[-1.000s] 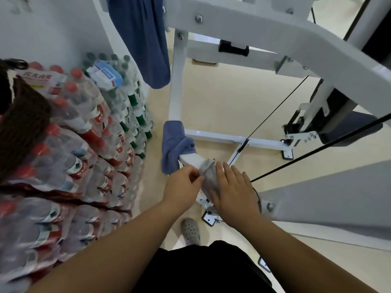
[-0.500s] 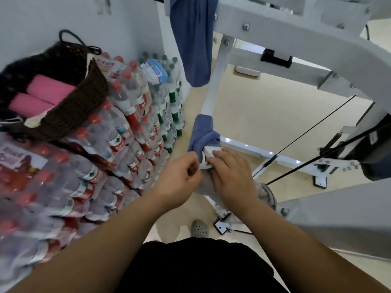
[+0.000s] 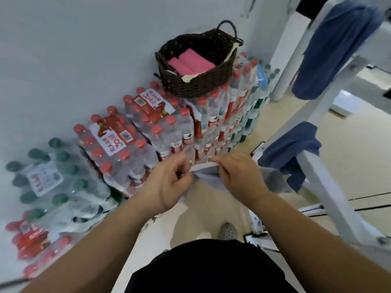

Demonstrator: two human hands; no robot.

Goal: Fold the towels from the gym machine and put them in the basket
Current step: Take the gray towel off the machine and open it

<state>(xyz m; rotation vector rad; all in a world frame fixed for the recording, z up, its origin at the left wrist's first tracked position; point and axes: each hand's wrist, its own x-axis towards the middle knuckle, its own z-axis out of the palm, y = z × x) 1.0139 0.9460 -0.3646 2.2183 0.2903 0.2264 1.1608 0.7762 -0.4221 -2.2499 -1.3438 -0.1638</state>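
A grey towel (image 3: 275,182) hangs in front of me, stretched between both hands. My left hand (image 3: 169,182) pinches its top edge on the left, and my right hand (image 3: 239,176) pinches the same edge on the right. A dark woven basket (image 3: 196,85) stands on stacked water bottle packs against the wall, with two pink folded towels (image 3: 190,62) inside. Two blue towels are draped on the white gym machine: one high up (image 3: 334,51), one lower on a bar (image 3: 294,149).
Shrink-wrapped packs of water bottles (image 3: 131,140) with red and green caps line the wall on the left. The white gym machine frame (image 3: 325,187) with black cables stands on the right. Beige floor lies between them, with my shoe (image 3: 228,231) on it.
The view swung left toward the bottles and basket. Both hands lifted the grey towel off the machine bar and now hold it spread by its top edge.
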